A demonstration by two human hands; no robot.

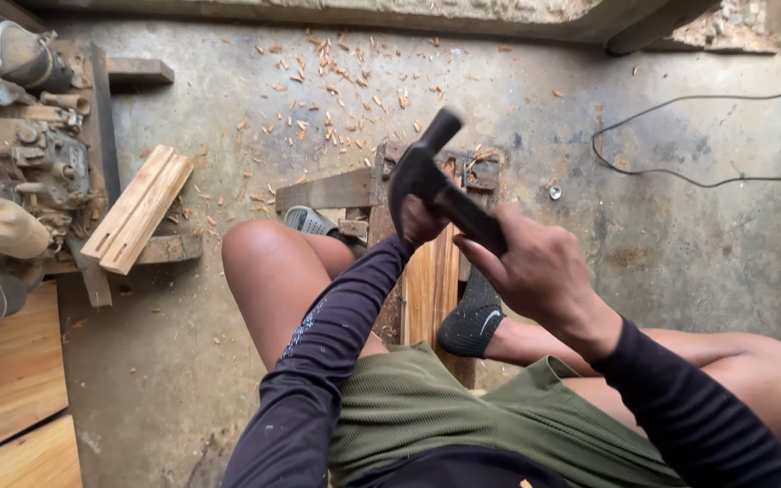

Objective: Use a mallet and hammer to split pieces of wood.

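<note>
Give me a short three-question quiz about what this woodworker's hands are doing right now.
1. True or false: the right hand grips a dark hammer.
2. What does the left hand reach toward? A) the black cable B) the upright wooden piece between the legs C) the grooved plank
3. What litters the concrete floor?

Key: 1 true; 2 B; 3 wood chips.

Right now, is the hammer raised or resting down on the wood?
Raised. The right hand grips the hammer with its blurred head up above the wooden plank; the left hand is beside the plank's top.
</note>
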